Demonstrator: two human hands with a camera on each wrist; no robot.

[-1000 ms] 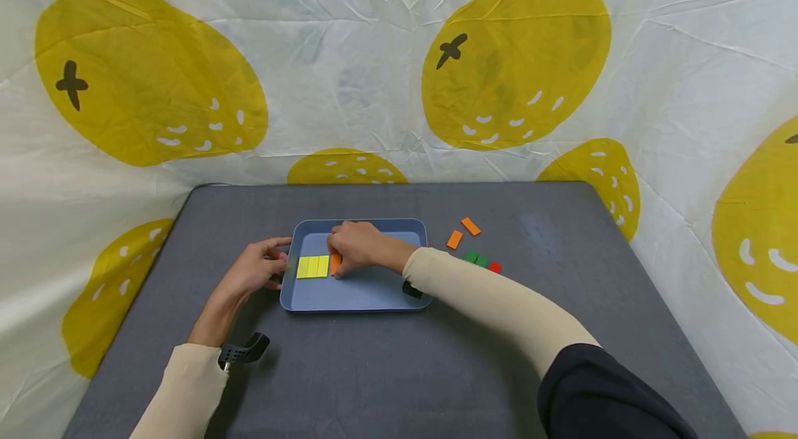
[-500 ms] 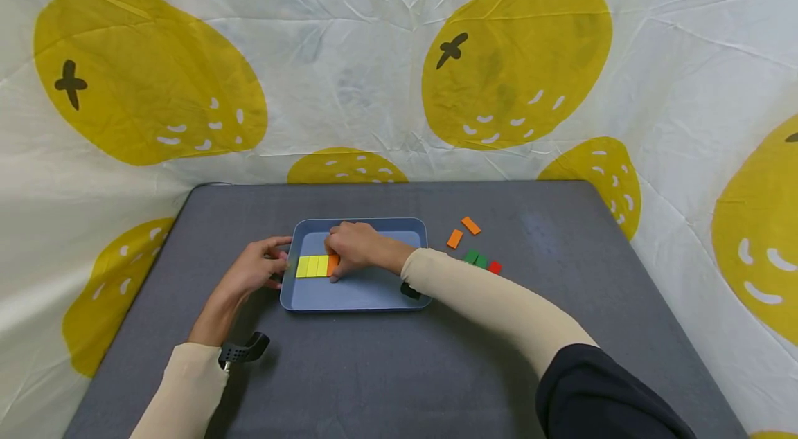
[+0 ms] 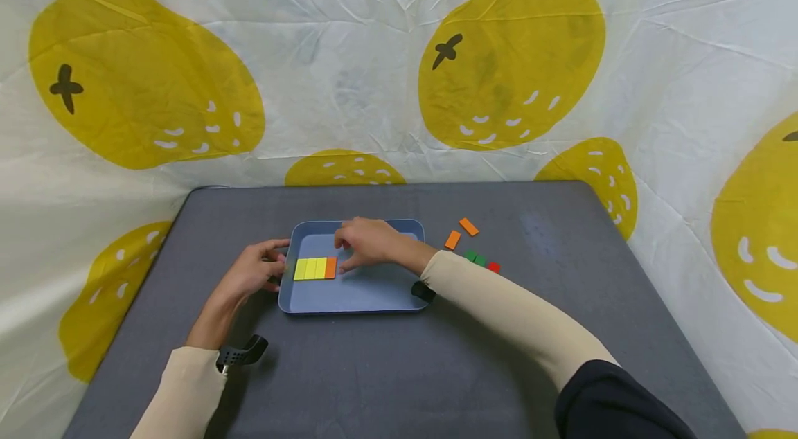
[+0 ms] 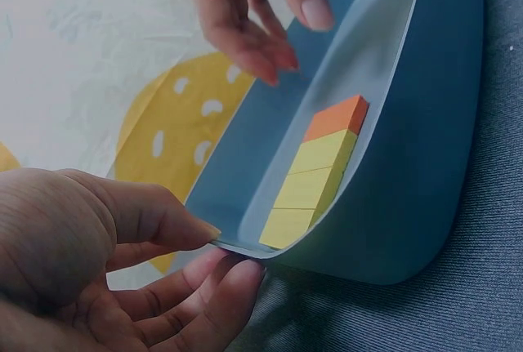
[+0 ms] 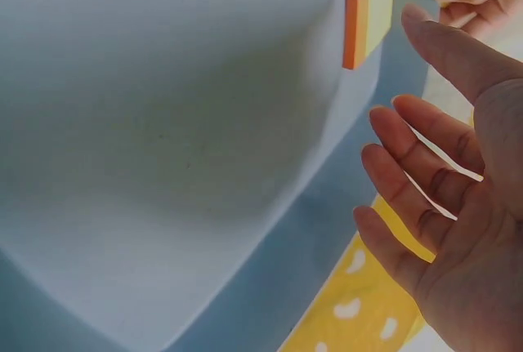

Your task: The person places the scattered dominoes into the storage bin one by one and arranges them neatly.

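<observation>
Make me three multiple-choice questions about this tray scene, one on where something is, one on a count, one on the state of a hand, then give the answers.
1. Where does the orange block in the blue tray lie?
A. At the right end of the yellow row
B. On the table beside the red block
C. Between two yellow blocks

2. How many yellow blocks are in the tray?
A. One
B. Three
C. Five

3. What is the right hand doing?
A. Pinching the orange block
B. Open above the tray, holding nothing
C. Gripping the tray's rim

Answers:
1. A, the head view shows it touching the last yellow block on the right.
2. B, the left wrist view shows three in a row.
3. B, the right wrist view shows relaxed fingers clear of the block, while the left hand holds the tray's left rim.
</observation>
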